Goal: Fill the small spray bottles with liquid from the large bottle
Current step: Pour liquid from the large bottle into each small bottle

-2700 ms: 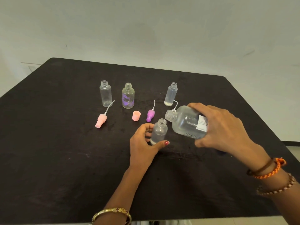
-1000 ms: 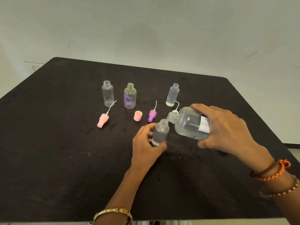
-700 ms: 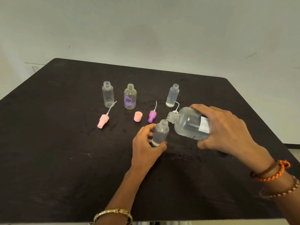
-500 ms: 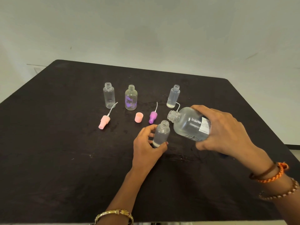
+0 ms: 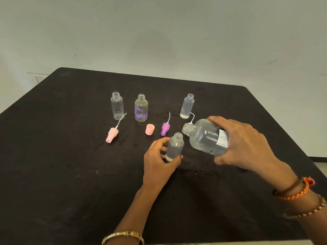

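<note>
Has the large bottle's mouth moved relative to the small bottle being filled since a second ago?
Yes. The large bottle has lifted slightly: its mouth, earlier touching the held small bottle at the rim, now sits apart, above and right of it.

Large bottle (image 5: pixel 206 138) in the right-hand grip: clear glossy plastic, paper label (image 5: pixel 222 137) under the fingers. Small bottle (image 5: pixel 174 147) in the left-hand grip: frosted translucent plastic, smooth. Beyond both grips, three more clear plastic bottles (image 5: pixel 117 106) (one tinted purple inside). Pink cap (image 5: pixel 149 129) and pump heads: matt plastic. Surface (image 5: pixel 62 165): black, matt, slightly rough, cloth-like.
</note>
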